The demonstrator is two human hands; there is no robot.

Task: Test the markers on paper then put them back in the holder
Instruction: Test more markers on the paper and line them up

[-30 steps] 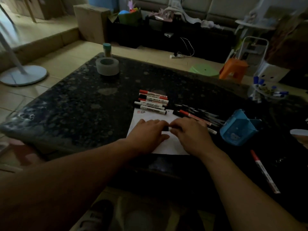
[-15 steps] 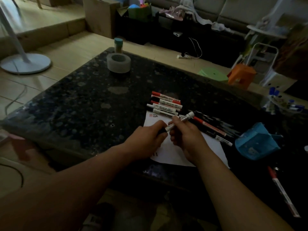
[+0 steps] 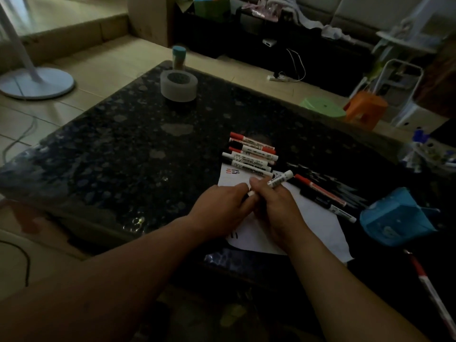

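While the right hand [image 3: 278,208] grips a white-barrelled marker [image 3: 280,179], barrel tilted up and to the right, the left hand [image 3: 222,208] butts against it and seems to pinch the marker's lower end. That end is buried between the fingers, so we cannot tell if the cap is on or off. Hands together, both over the paper [image 3: 320,225].

Versus a second ago: both hands lay low with the marker near flat on the sheet; now it is lifted and angled up. Versus half a second ago: grip and tilt nearly unchanged.

We see the paper on the dark speckled tabletop [image 3: 111,149], with short red and black strokes [image 3: 232,172] at its far left corner and more black ones by the left wrist. The row of markers [image 3: 251,156] lies side by side at the paper's far edge, unmoved. A second bunch [image 3: 323,193], mostly dark, lies along the paper's right side. The blue holder [image 3: 394,218] lies tipped on its side, right of that bunch, apart from the hands. One stray marker [image 3: 429,292] with red on it lies alone at the near right. Tape roll [image 3: 179,86] and teal-capped bottle [image 3: 178,58] sit at the far corner, same spots.
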